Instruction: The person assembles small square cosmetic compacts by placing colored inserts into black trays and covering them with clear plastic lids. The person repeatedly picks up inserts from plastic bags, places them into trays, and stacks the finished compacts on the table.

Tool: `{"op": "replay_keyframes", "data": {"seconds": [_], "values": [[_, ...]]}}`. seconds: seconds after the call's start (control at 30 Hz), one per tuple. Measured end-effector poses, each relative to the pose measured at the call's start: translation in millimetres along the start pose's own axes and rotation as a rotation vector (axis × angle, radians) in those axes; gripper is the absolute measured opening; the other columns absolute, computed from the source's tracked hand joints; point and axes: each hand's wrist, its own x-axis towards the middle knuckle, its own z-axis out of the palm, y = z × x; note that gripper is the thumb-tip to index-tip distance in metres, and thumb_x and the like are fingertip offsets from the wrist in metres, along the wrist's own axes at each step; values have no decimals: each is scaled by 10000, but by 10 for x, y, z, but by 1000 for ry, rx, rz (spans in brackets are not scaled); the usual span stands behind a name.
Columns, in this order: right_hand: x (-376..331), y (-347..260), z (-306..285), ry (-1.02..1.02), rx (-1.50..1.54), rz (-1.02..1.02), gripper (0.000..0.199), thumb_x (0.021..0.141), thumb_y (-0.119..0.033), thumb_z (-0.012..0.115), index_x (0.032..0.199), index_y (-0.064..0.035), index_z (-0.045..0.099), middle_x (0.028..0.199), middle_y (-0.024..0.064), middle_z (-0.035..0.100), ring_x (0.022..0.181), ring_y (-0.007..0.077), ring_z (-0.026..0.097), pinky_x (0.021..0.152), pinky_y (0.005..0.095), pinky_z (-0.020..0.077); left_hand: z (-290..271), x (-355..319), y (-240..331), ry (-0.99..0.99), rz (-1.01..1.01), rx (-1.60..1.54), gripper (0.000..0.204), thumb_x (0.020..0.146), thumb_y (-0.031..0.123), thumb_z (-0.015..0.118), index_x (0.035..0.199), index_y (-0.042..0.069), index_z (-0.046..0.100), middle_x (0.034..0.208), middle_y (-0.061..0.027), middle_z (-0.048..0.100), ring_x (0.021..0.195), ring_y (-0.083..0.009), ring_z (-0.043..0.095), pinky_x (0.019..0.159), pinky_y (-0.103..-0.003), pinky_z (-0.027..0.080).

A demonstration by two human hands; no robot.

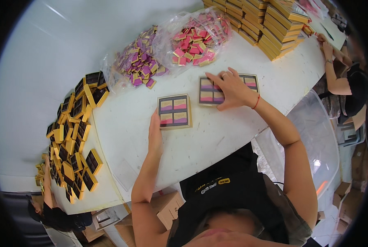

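Note:
A shallow gold-rimmed box (174, 111) lies on the white table in front of me. Its dark insert has compartments holding small gold, pink and purple rectangular pieces. Against the box's left side rests my left hand (154, 133), fingers stretched out and not wrapped round it. My right hand (235, 89) spans a second box (207, 91), thumb at its near edge and fingertips at its far edge. This box is slightly blurred, with part of it under the hand. More of the same pieces in a gold frame (251, 80) show beyond my right hand.
Clear bags of purple pieces (140, 61) and pink pieces (194, 45) lie at the back. Gold boxes (276, 31) stand stacked at the far right. A heap of gold-and-black trays (73, 136) covers the left. One person (48, 212) works far left, another (338, 78) at right.

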Motion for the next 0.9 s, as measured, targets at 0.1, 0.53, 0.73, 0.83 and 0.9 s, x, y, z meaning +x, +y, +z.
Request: {"op": "replay_keyframes", "data": {"seconds": [0.1, 0.53, 0.73, 0.83, 0.9], "values": [[227, -274, -205, 290, 251, -78, 1045, 549, -371, 795, 1450, -51, 374, 1104, 170, 591, 1010, 323, 519, 998, 495, 364, 158, -27, 46, 26, 20, -208, 695, 1041, 531, 255, 1474, -6, 339, 1446, -100, 462, 1328, -207, 416, 1129, -376, 287], [-601, 497, -387, -257, -66, 210, 1175, 543, -441, 881, 1527, -154, 307, 1495, 218, 346, 1389, 401, 300, 1125, 530, 224, 209, -20, -1, -44, -16, -217, 568, 1039, 455, 345, 1397, 25, 444, 1394, -64, 514, 1309, -209, 434, 1118, -395, 286], [-752, 371, -462, 161, 437, 100, 1042, 595, -256, 828, 1507, -108, 346, 1439, 182, 373, 1291, 349, 378, 1067, 403, 371, 415, 103, -9, -79, -31, -304, 684, 1023, 561, 296, 1429, 23, 416, 1417, -63, 495, 1327, -209, 409, 1141, -394, 248], [-399, -298, -776, 356, 283, -197, 978, 626, -289, 825, 1473, -66, 389, 1417, 190, 410, 1292, 345, 390, 1061, 429, 365, 544, 144, -83, -68, -134, -397, 805, 980, 663, 285, 1476, 31, 348, 1471, -68, 437, 1358, -230, 376, 1160, -394, 223], [-146, -514, -819, 344, 178, -307, 965, 656, -365, 818, 1467, -60, 392, 1408, 193, 434, 1300, 351, 384, 1069, 452, 343, 781, 183, 24, -36, -224, -540, 876, 947, 719, 290, 1507, 45, 295, 1509, -73, 390, 1379, -245, 353, 1172, -396, 207]]}}
